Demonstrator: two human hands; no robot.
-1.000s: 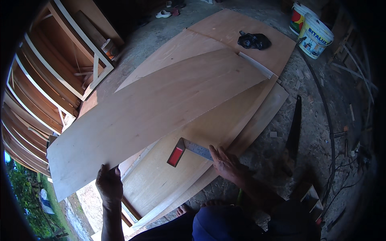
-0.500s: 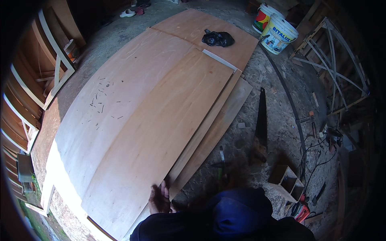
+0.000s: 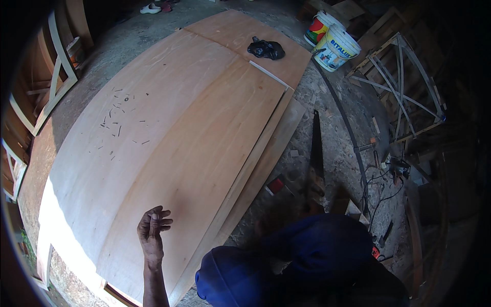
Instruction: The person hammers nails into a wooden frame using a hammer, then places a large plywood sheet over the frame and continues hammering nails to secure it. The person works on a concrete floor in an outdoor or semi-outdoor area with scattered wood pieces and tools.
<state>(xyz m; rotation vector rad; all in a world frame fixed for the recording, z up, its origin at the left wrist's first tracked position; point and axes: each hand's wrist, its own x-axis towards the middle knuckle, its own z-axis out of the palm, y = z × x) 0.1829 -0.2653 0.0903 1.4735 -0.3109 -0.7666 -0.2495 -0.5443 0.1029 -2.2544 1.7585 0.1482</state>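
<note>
My left hand [image 3: 153, 230] is over the near part of a light brown plywood panel [image 3: 189, 169], with its fingers curled and the thumb drawn against them. Whatever may be in the pinch is too small to make out. Dark blur and shadow by my blue-clothed knee hide my right hand, so its fingers do not show clearly. Several nails [image 3: 119, 131] lie scattered on the paler plywood sheet [image 3: 92, 153], along with a small ring-shaped piece. A strip of wood [image 3: 250, 176] runs along the panel's right edge.
A black plastic bag [image 3: 266, 49] sits at the far end of the plywood. On the floor to the right are a handsaw [image 3: 316, 148], a small red object [image 3: 276, 185] and cables. Paint buckets [image 3: 337, 48] and a wooden frame [image 3: 401, 87] stand beyond; more frames [image 3: 56, 77] line the left.
My left hand has left the panel's right edge and moved left, over its surface. My view has shifted right. The hammer on the floor no longer shows clearly; a small red object appears nearby.
</note>
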